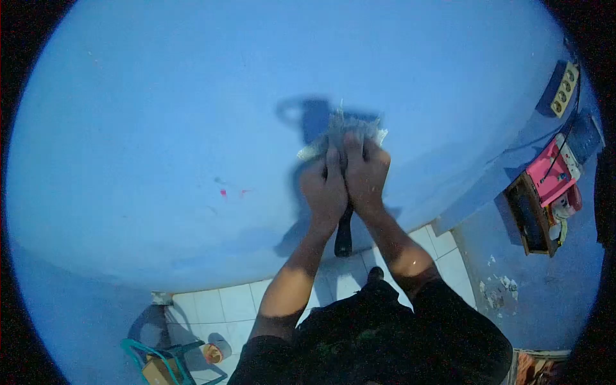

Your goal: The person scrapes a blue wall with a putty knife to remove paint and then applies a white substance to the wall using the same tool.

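Both hands are raised side by side in front of the blue wall. My left hand and my right hand close on a grey, crinkled piece with ragged whitish edges, thumbs along its near side. A black handle sticks out below the hands, between the wrists. The fingers cover the middle, and I cannot tell what kind of thing it is. Its dark shadow, with a rounded loop, falls on the wall behind.
White floor tiles run along the wall's foot. At lower left are a green-framed stool and a small round container. To the right hang a wooden box shelf, a pink holder and a power strip.
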Demonstrator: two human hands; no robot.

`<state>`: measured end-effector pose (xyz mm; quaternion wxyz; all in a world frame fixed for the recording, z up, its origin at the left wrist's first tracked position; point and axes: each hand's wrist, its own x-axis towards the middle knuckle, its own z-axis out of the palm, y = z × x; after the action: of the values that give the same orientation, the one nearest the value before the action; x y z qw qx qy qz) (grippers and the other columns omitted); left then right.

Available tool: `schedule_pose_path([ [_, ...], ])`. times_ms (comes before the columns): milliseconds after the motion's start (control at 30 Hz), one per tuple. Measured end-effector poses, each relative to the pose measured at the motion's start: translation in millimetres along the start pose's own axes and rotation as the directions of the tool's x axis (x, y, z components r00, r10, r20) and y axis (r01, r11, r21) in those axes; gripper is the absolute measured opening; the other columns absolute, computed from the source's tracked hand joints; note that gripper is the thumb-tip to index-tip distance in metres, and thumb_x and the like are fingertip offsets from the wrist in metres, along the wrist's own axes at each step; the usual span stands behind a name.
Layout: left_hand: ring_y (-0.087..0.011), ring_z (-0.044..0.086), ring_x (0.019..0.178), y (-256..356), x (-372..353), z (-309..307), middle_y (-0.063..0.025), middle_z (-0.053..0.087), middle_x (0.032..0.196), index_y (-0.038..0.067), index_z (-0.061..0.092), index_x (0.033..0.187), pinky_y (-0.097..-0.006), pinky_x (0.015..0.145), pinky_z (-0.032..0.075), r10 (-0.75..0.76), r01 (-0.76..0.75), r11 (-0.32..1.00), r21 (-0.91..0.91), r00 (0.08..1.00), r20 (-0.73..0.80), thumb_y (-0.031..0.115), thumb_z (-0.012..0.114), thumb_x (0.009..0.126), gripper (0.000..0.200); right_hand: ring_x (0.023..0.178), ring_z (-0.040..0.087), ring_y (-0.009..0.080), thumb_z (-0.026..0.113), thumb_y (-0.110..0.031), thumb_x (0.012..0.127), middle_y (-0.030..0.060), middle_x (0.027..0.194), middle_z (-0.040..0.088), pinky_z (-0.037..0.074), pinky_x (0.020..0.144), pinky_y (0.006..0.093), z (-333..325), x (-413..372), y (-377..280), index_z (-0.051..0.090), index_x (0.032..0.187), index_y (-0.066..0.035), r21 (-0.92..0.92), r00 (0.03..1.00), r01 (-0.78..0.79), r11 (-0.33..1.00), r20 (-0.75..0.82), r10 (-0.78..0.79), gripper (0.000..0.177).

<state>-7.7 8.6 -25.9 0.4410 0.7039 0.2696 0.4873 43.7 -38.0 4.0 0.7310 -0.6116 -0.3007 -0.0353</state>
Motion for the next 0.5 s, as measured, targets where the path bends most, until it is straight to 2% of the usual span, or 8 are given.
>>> schedule_pose_path([
  [33, -0.0101, 0.041, 0.049, 11, 3, -2, -0.0035, 0.049, 0.051, -0.004, 0.054, 0.063, -0.0313, 0.045, 0.034, -0.012, 0.012, 1.000, 0.003, 1.000, 0.006, 0.030, 0.045, 0.089, 0.044, 0.054, 0.043, 0.0064, 0.050, -0.020, 0.087, 0.0001, 0.059, 0.052, 0.036, 0.046, 0.0254, -1, 5, -12, 0.058, 0.071, 0.002, -0.005, 1.000, -0.012, 1.000, 0.000, 0.012, 0.028],
  [100, -0.0105, 0.040, 0.050, 45, 12, -8, -0.0041, 0.048, 0.050, -0.004, 0.052, 0.061, -0.0321, 0.046, 0.034, -0.093, 0.097, 0.992, -0.084, 0.994, 0.058, 0.031, 0.045, 0.089, 0.045, 0.057, 0.051, 0.0101, 0.053, -0.016, 0.083, 0.0064, 0.063, 0.059, 0.041, 0.051, 0.0284, -1, 16, -22, 0.061, 0.080, 0.001, 0.196, 0.992, -0.111, 0.974, 0.084, 0.096, 0.020],
  [167, -0.0100, 0.040, 0.050, 18, -1, -6, -0.0038, 0.048, 0.050, -0.004, 0.052, 0.059, -0.0318, 0.046, 0.033, -0.065, 0.066, 0.998, -0.025, 0.998, 0.027, 0.031, 0.046, 0.089, 0.046, 0.056, 0.051, 0.0088, 0.054, -0.016, 0.083, 0.0058, 0.062, 0.058, 0.041, 0.050, 0.0274, 2, 7, 8, 0.061, 0.079, 0.002, 0.131, 0.998, -0.046, 0.990, 0.045, 0.040, 0.020],
  [233, -0.0095, 0.039, 0.050, 14, 2, -5, -0.0036, 0.047, 0.049, -0.004, 0.052, 0.058, -0.0316, 0.045, 0.033, -0.003, 0.003, 0.999, 0.035, 1.000, 0.000, 0.032, 0.046, 0.088, 0.047, 0.053, 0.047, 0.0076, 0.055, -0.017, 0.083, 0.0045, 0.059, 0.055, 0.038, 0.047, 0.0267, 11, -5, 24, 0.059, 0.072, 0.002, 0.239, 0.997, -0.020, 0.971, -0.069, 0.038, 0.022],
  [300, -0.0085, 0.039, 0.049, 22, 1, -7, -0.0036, 0.047, 0.048, -0.004, 0.053, 0.059, -0.0316, 0.044, 0.032, -0.029, 0.029, 0.999, -0.018, 0.999, -0.018, 0.032, 0.047, 0.088, 0.047, 0.052, 0.044, 0.0075, 0.055, -0.017, 0.082, 0.0042, 0.057, 0.054, 0.036, 0.046, 0.0274, 6, -1, 9, 0.057, 0.068, 0.002, 0.202, 0.997, -0.022, 0.979, -0.070, 0.037, 0.024],
  [367, -0.0081, 0.038, 0.049, 24, 3, -6, -0.0037, 0.046, 0.048, -0.004, 0.053, 0.059, -0.0315, 0.044, 0.031, -0.085, 0.086, 0.995, -0.048, 0.996, 0.006, 0.033, 0.047, 0.088, 0.047, 0.052, 0.044, 0.0085, 0.055, -0.018, 0.082, 0.0053, 0.054, 0.052, 0.036, 0.046, 0.0291, -1, 6, -13, 0.058, 0.069, 0.002, 0.112, 0.987, -0.155, 0.982, 0.064, 0.149, 0.025],
  [400, -0.0078, 0.038, 0.048, 24, 4, -5, -0.0037, 0.046, 0.048, -0.005, 0.053, 0.059, -0.0314, 0.043, 0.031, -0.127, 0.128, 0.988, -0.082, 0.992, 0.023, 0.033, 0.047, 0.088, 0.048, 0.052, 0.044, 0.0085, 0.055, -0.018, 0.082, 0.0053, 0.054, 0.052, 0.036, 0.046, 0.0291, -2, 1, -6, 0.058, 0.069, 0.002, 0.103, 0.986, -0.162, 0.981, 0.063, 0.156, 0.025],
  [500, -0.0079, 0.039, 0.048, 15, -2, -9, -0.0035, 0.047, 0.048, -0.004, 0.054, 0.060, -0.0312, 0.043, 0.031, -0.117, 0.118, 0.992, -0.039, 0.993, 0.025, 0.034, 0.047, 0.087, 0.047, 0.051, 0.042, 0.0073, 0.056, -0.019, 0.082, 0.0038, 0.051, 0.051, 0.035, 0.045, 0.0282, 3, -5, 10, 0.057, 0.066, 0.002, 0.055, 0.996, -0.087, 0.995, -0.015, 0.088, 0.026],
])
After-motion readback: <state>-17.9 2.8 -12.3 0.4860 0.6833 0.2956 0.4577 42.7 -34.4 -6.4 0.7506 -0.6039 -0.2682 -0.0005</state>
